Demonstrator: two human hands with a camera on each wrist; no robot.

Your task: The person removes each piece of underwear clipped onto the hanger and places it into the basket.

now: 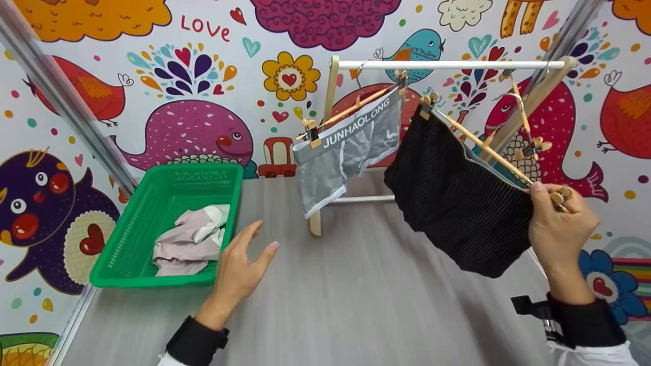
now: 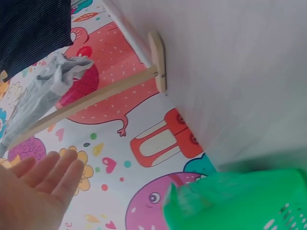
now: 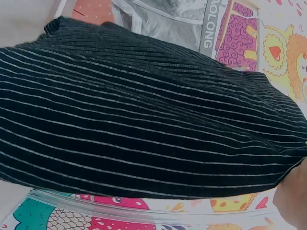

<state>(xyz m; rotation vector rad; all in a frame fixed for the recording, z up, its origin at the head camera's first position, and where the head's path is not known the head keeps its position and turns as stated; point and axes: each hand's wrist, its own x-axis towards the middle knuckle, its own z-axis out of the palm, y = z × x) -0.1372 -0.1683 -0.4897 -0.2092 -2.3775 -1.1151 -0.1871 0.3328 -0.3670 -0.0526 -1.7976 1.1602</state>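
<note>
Black finely striped underpants (image 1: 463, 203) hang by their waistband from a wooden clip hanger (image 1: 483, 145). My right hand (image 1: 562, 223) pinches the hanger's near end, at the clip beside the waistband corner; in the right wrist view the striped cloth (image 3: 144, 129) hides most of the hand. The far clip (image 1: 426, 105) grips the other waistband corner. My left hand (image 1: 241, 267) is empty, fingers spread, beside the right rim of a green basket (image 1: 236, 203). Inside the basket lies a crumpled pale pink and white garment (image 1: 190, 244). The left wrist view shows the left palm (image 2: 36, 196) with extended fingers.
A wooden rack with a white top rail (image 1: 452, 65) stands at the back. Grey underpants (image 1: 351, 145) with a lettered waistband hang on it from another clip hanger. A bare clip hanger (image 1: 521, 107) hangs at the rail's right end. Behind is a patterned wall (image 1: 203, 20).
</note>
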